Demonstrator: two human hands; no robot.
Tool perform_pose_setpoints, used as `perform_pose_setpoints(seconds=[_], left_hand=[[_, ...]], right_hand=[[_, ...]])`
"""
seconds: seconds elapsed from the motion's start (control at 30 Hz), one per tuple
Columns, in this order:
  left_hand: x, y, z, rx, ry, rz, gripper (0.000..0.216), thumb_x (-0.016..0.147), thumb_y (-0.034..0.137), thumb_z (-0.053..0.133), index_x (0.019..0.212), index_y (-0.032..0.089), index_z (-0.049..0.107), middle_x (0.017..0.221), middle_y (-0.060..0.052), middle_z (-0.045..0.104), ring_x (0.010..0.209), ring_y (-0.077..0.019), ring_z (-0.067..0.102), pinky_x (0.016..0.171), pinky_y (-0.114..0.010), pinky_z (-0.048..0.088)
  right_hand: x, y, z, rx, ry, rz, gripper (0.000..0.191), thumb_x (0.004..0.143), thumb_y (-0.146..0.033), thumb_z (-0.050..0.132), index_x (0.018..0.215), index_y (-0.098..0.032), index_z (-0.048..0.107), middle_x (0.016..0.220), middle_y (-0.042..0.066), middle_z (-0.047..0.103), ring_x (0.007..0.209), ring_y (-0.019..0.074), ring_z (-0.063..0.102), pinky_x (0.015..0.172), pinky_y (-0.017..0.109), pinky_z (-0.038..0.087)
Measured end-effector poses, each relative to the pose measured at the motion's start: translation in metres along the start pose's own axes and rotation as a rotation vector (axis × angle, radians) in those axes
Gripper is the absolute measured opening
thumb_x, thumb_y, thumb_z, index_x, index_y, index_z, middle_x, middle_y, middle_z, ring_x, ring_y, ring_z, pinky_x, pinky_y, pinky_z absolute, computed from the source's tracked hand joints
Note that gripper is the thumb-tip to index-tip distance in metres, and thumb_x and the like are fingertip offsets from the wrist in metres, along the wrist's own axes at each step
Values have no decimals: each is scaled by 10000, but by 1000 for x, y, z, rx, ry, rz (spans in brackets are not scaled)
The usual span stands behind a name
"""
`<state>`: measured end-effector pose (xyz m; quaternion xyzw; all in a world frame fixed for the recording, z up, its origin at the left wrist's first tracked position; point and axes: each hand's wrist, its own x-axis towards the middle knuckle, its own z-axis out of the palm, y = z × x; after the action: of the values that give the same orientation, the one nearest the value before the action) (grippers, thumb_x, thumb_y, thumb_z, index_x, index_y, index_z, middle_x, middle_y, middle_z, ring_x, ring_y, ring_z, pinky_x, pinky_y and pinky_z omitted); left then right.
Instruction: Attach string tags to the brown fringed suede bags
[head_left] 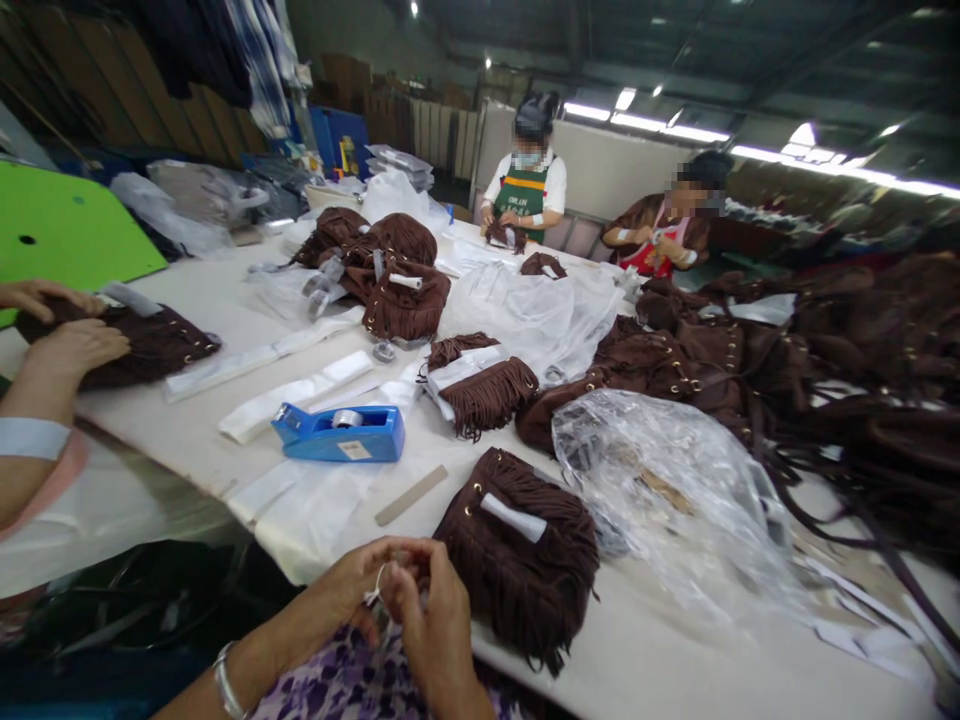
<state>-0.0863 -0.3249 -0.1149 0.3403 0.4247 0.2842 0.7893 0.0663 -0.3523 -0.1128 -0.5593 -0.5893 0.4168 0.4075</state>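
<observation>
At the near edge of the desk (pixel 660 660), the person's two hands meet just above their lap. The left hand (pixel 360 580) has its fingers curled in, pinching a thin white string (pixel 377 585) between thumb and fingertips. The right hand (pixel 439 625) is closed against it, fingers bent toward the same spot; whether it also grips the string cannot be told. A silver bracelet (pixel 223 682) sits on the left wrist.

Just beyond the hands, touching the desk edge, lies a brown fringed bag (pixel 525 560) with a white paper band (pixel 514 517) wrapped on its top. To its right spreads a crumpled clear plastic bag (pixel 667 490). A flat beige strip (pixel 411 495) lies to the left of the fringed bag, and farther left stands a blue tape dispenser (pixel 341 433) on white sheets. Another fringed bag (pixel 480 385) with white wrapping lies behind it, and a pile of brown bags (pixel 390 270) sits in the middle of the desk. A large heap of brown bags and straps (pixel 825 370) fills the right side.

At the left edge, another person's hands (pixel 71 340) rest on a brown bag (pixel 150 345). Two more people (pixel 529 190) work at the far end.
</observation>
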Motion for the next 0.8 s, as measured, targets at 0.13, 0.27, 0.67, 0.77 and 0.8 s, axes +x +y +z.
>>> perform_pose_setpoints(seconds=[0.13,0.27,0.67,0.77,0.8], left_hand=[[-5,-2,1,-111,42,-4,461,873,486,571,1186,151,611,960,-121,682,678,-173,630,497,-249,533],[-5,-11,-5,-193,108,-7,511,887,539,512,1196,140,590,921,-136,691,767,-226,664,512,-264,535],[16,-31,-18,-27,282,77,374,670,379,804,957,164,697,781,-43,729,665,-193,667,607,-268,526],[16,-29,-20,-67,278,152,381,683,347,799,1013,178,709,877,-57,752,812,-224,690,756,-292,530],[15,-27,-21,-70,281,151,389,702,354,786,1042,183,704,894,-61,753,830,-227,692,774,-299,527]], right_hand=[[-4,0,-4,20,-154,-158,274,904,-180,503,1165,-232,570,1093,39,659,1011,165,617,889,272,480],[-3,6,-10,25,-206,-166,240,926,-154,452,1103,-238,590,1060,17,663,989,147,618,874,249,472],[7,4,-1,-54,-286,-70,551,772,-142,620,1283,-274,463,945,-15,693,843,173,663,761,260,509],[6,2,10,-68,-229,3,680,677,-146,705,1296,-281,459,874,-32,688,780,182,659,728,272,510],[5,1,14,-64,-180,39,666,667,-129,699,1277,-284,482,864,-34,686,772,181,658,723,273,507]])
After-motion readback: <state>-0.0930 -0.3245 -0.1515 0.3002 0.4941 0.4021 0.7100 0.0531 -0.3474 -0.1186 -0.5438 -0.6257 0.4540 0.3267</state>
